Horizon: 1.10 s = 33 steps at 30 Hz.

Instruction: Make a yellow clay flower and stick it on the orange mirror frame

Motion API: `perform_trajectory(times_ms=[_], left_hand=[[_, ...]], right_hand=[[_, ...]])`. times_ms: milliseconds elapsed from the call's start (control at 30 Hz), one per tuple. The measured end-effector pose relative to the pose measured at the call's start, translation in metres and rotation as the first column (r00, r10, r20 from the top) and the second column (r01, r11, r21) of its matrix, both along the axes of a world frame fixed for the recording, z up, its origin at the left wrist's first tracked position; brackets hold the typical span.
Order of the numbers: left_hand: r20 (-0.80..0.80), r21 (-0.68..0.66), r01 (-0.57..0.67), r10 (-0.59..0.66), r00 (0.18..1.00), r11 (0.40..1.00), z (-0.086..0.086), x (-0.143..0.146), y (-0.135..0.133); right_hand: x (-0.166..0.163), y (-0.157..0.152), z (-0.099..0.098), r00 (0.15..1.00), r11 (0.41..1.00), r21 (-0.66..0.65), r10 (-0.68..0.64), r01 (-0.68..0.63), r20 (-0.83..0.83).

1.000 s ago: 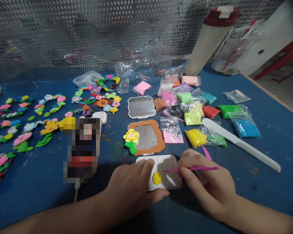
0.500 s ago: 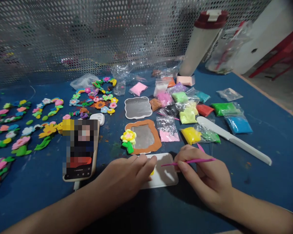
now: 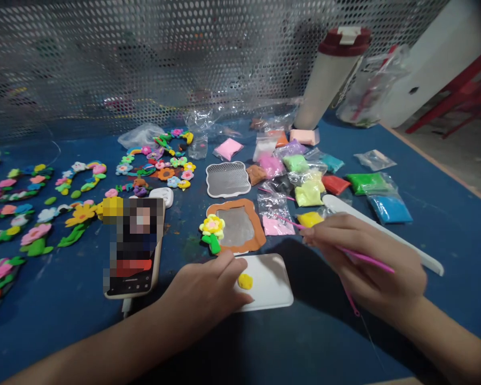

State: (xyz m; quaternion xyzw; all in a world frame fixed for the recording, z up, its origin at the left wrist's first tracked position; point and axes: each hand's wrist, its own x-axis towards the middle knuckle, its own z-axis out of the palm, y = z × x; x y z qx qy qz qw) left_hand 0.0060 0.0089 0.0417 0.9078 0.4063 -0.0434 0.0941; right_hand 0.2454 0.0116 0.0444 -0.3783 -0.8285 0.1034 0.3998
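My left hand (image 3: 206,291) rests on the left end of a white tray (image 3: 272,286), fingers curled over its rim, right beside a small yellow clay piece (image 3: 245,280) lying on it. Above the table to the right of the tray, my right hand (image 3: 369,262) pinches a thin pink modelling tool (image 3: 369,259), whose tip points left toward the clay bags. A second pink tool (image 3: 350,299) pokes out beneath that hand. Just behind the tray lies a mirror in a brown clay frame (image 3: 236,225) with a yellow flower (image 3: 212,227) on its left corner.
A phone (image 3: 133,248) lies left of the tray. Clay flowers (image 3: 36,214) cover the left of the blue table (image 3: 64,315). Several bags of coloured clay (image 3: 308,190), a white comb (image 3: 380,230) and a tall white bottle (image 3: 328,80) stand right and behind. A perforated metal screen (image 3: 144,59) closes the back.
My right hand lifted from beside the tray and moved up and right with the pink tool. My left hand slid back off the yellow clay piece, uncovering it.
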Motion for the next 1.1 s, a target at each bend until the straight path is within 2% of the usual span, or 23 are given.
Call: perform_trajectory(times_ms=[100,200,400,600,667,767,833,867,900,967,1033,1100], left_hand=[[0.031,0.070,0.067,-0.069,0.997,0.995,-0.006,-0.001,0.000],[0.026,0.168,0.063,-0.068,0.997,0.984,-0.012,-0.001,-0.002],[0.109,0.351,0.021,-0.063,0.992,0.936,-0.019,0.002,-0.006],[0.135,0.379,0.082,-0.143,0.980,0.922,-0.022,-0.004,-0.004],[0.188,0.397,0.123,-0.211,0.959,0.909,-0.019,-0.007,-0.005],[0.243,0.331,0.221,-0.309,0.920,0.917,-0.012,-0.013,-0.009],[0.238,0.292,0.252,-0.326,0.915,0.922,-0.012,-0.016,-0.011],[0.237,0.302,0.247,-0.324,0.916,0.921,-0.013,-0.018,-0.012],[0.244,0.324,0.238,-0.324,0.914,0.916,-0.016,-0.019,-0.013],[0.263,0.357,0.225,-0.329,0.907,0.907,-0.022,-0.020,-0.013],[0.284,0.378,0.209,-0.328,0.901,0.902,-0.028,-0.020,-0.012],[0.308,0.397,0.187,-0.323,0.895,0.899,-0.032,-0.020,-0.011]], right_hand=[[0.017,0.003,0.003,0.949,0.984,0.163,0.013,-0.068,0.316],[0.028,-0.001,0.002,0.860,0.972,0.204,-0.003,-0.117,0.511],[0.029,-0.017,-0.003,0.791,0.952,0.259,-0.028,-0.166,0.611],[0.015,-0.034,-0.016,0.746,0.941,0.246,0.011,-0.233,0.666],[0.012,-0.034,-0.019,0.719,0.942,0.224,0.025,-0.250,0.695],[0.010,-0.028,-0.015,0.682,0.951,0.190,0.028,-0.242,0.731],[0.012,-0.018,-0.011,0.681,0.970,0.207,-0.065,-0.129,0.729],[0.014,-0.012,-0.009,0.680,0.974,0.227,-0.162,-0.006,0.715],[0.017,-0.005,-0.007,0.664,0.955,0.246,-0.293,0.166,0.688],[0.024,0.010,-0.005,0.595,0.851,0.198,-0.488,0.486,0.639],[0.032,0.026,-0.004,0.598,0.783,0.053,-0.514,0.619,0.615],[0.040,0.042,-0.002,0.616,0.766,-0.005,-0.512,0.642,0.598]])
